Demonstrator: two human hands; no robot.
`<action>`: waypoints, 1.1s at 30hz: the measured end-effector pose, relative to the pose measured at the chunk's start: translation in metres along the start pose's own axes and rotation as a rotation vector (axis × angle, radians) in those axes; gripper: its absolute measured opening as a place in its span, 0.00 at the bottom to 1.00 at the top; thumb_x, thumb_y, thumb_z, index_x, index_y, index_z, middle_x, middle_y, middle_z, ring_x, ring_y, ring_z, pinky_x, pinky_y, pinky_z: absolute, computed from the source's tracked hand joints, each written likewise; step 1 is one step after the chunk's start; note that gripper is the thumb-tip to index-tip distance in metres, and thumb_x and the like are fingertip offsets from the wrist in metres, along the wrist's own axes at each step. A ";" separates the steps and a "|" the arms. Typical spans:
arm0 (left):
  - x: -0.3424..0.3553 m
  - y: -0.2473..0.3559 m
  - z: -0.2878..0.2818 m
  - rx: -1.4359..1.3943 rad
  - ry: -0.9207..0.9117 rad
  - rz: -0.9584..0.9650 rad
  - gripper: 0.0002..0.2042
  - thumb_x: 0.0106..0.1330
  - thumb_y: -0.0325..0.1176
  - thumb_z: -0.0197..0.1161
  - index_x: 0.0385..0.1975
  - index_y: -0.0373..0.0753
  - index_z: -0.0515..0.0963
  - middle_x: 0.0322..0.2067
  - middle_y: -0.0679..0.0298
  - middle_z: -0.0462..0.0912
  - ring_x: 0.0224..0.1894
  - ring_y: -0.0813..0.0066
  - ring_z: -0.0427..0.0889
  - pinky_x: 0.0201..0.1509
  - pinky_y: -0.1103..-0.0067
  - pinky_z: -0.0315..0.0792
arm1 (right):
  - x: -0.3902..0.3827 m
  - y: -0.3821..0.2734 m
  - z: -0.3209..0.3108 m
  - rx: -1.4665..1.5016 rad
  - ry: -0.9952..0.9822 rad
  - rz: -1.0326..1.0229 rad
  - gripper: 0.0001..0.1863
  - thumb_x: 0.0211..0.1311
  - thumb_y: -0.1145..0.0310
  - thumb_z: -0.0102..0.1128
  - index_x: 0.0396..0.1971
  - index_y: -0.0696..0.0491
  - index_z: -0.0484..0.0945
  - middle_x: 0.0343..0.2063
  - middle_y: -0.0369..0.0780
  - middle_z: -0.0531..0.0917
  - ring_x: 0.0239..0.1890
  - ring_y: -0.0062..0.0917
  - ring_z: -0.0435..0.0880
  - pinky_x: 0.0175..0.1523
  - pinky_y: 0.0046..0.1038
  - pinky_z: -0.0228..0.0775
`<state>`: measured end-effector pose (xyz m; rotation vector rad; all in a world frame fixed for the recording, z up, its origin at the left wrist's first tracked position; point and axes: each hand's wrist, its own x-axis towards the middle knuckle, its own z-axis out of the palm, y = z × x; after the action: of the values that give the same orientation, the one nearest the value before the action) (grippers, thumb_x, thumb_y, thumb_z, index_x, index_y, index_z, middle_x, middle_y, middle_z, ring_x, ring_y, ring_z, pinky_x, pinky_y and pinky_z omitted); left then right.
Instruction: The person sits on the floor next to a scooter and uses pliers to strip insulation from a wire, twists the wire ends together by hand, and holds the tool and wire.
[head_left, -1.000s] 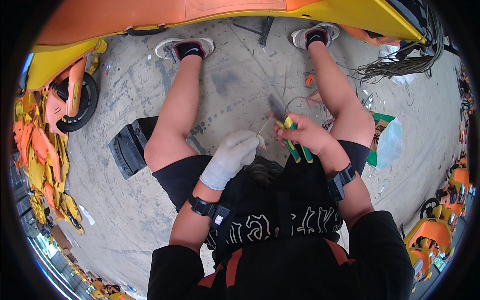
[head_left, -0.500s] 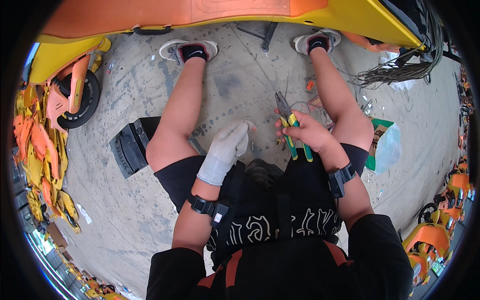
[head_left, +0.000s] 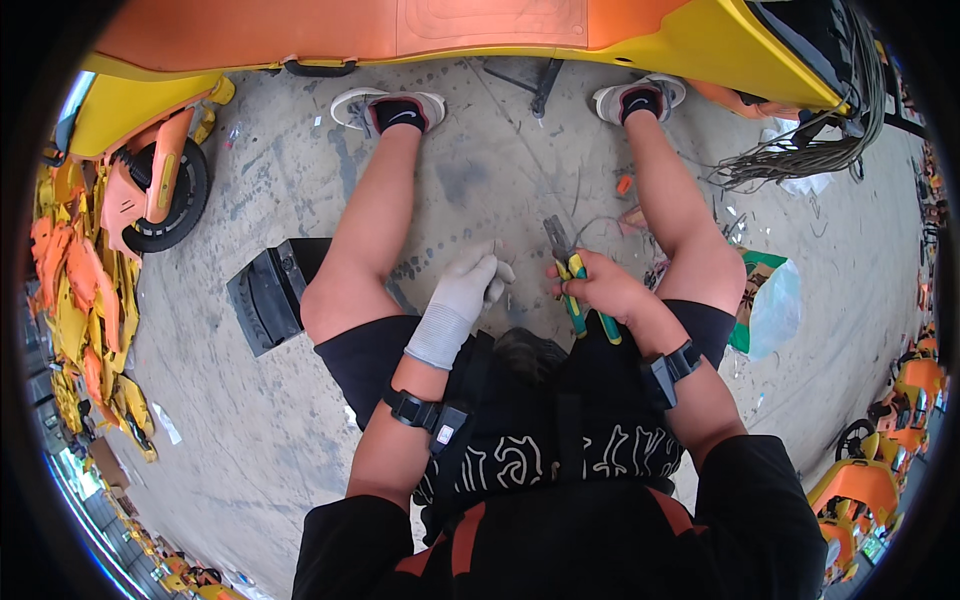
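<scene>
While right fingers grip pliers, gloved left fingers curl, any hold unclear.

Sleeves and wristbands are black, the glove whitish.

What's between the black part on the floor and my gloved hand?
In the head view, from the black part: your left knee, then a strip of grey floor, before your gloved left hand.
</scene>
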<state>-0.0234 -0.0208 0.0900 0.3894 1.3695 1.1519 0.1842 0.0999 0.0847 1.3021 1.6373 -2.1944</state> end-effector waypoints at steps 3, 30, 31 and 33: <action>0.000 0.005 0.003 0.085 0.015 0.022 0.14 0.74 0.33 0.45 0.48 0.31 0.74 0.29 0.62 0.82 0.22 0.82 0.73 0.27 0.83 0.67 | -0.007 -0.009 0.003 0.151 -0.077 -0.115 0.15 0.62 0.76 0.58 0.49 0.58 0.72 0.44 0.37 0.80 0.41 0.21 0.81 0.43 0.25 0.73; -0.005 0.006 0.008 0.221 -0.270 -0.092 0.12 0.73 0.36 0.49 0.39 0.34 0.77 0.24 0.68 0.76 0.23 0.83 0.71 0.29 0.85 0.67 | 0.008 -0.006 0.010 0.599 0.179 -0.243 0.13 0.66 0.71 0.61 0.47 0.53 0.71 0.35 0.37 0.80 0.36 0.20 0.81 0.42 0.24 0.76; -0.005 0.006 0.007 0.229 -0.263 -0.089 0.12 0.73 0.36 0.50 0.39 0.34 0.77 0.24 0.68 0.75 0.23 0.83 0.70 0.28 0.85 0.66 | 0.008 -0.007 0.010 0.587 0.179 -0.221 0.14 0.67 0.71 0.61 0.49 0.53 0.70 0.38 0.37 0.80 0.38 0.22 0.81 0.44 0.25 0.76; -0.005 0.003 0.005 0.162 -0.218 -0.075 0.12 0.73 0.36 0.51 0.39 0.34 0.77 0.23 0.69 0.74 0.22 0.83 0.69 0.27 0.85 0.64 | 0.003 -0.014 0.013 0.562 0.179 -0.176 0.15 0.68 0.72 0.59 0.52 0.54 0.69 0.43 0.38 0.81 0.41 0.24 0.82 0.47 0.28 0.77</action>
<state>-0.0189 -0.0215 0.0968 0.5585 1.2776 0.9120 0.1672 0.0958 0.0936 1.5660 1.2640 -2.8593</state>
